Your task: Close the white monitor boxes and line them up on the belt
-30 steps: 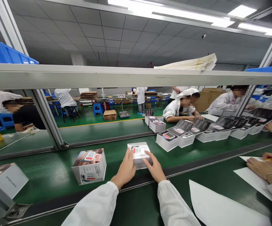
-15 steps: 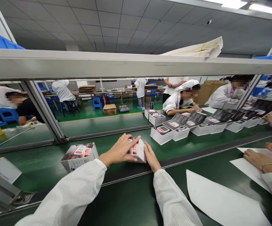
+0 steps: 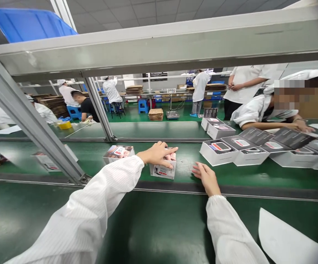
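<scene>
My left hand [image 3: 160, 154] lies over a closed white printed box [image 3: 163, 171] on the green belt, thumb along its near side and fingers across its top. Part of the printed lid is hidden under the hand. To the right, apart from the box, my right hand [image 3: 206, 177] is open, fingers slightly curled, holding nothing. A second closed box [image 3: 118, 151] with a device picture on its lid sits left of my left hand. Right of my right hand, an open box [image 3: 218, 147] shows a device with a pictured screen inside.
Several open boxes [image 3: 254, 156] continue rightward along the belt. A metal post [image 3: 38, 106] slants across the left, and a shelf beam [image 3: 159, 46] runs overhead. White paper [image 3: 285, 238] lies at the near right. A co-worker in white [image 3: 260, 104] leans in across the belt.
My right hand has let go of the box and moved right. My left hand remains on the box, now standing on the belt. The view has turned left.
</scene>
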`<state>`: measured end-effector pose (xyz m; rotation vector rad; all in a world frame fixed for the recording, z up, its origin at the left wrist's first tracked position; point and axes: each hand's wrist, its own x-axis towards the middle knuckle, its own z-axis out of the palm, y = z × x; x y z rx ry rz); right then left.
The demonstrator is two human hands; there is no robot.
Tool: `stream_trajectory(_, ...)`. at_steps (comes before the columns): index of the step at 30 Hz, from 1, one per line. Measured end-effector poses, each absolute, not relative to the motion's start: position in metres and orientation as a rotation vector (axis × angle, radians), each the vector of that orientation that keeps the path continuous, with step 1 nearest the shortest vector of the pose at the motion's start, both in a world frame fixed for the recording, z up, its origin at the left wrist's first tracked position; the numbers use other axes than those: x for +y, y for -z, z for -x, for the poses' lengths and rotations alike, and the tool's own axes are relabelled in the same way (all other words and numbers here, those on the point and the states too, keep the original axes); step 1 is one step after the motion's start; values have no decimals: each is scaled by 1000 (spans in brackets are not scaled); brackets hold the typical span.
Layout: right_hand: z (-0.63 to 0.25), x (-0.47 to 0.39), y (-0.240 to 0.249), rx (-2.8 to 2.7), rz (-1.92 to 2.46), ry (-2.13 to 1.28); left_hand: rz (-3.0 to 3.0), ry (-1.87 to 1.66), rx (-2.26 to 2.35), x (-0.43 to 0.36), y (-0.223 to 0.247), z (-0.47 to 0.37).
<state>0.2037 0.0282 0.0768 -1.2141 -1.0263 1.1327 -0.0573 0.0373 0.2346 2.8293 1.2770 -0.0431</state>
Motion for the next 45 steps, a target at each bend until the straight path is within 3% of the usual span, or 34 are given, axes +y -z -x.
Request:
stream_trajectory(8, -198, 22, -84, -913, 1157, -1124, -2844, 49, 1300, 28, -244, 79)
stream_trajectory(13, -207, 24, -92, -746, 1174, -949, -2761, -131, 1357, 27, -246, 33)
stream_trajectory(20, -233, 23, -90, -550, 1198, -851, -2367, -412, 1517, 98, -201, -96)
stream_trajectory(25, -245, 30, -79, -559, 1249, -823, -2249, -523, 1547, 128, -172, -103)
stream_trajectory(35, -228, 23, -91, -952, 1322, -680, -2166, -799, 1213, 44, -138, -7)
stream_trajectory(39, -210, 10, -97, -1171, 1388, -461, -2112, -924, 1514, 2, -125, -1)
stream_trajectory(42, -204, 5, -99, -1380, 1331, -393, -2395, -905, 1705, -39, -132, -5)
stream_trajectory(45, -203, 5, -100, -1542, 1317, -421, -2729, -1011, 1591, -67, -146, -7)
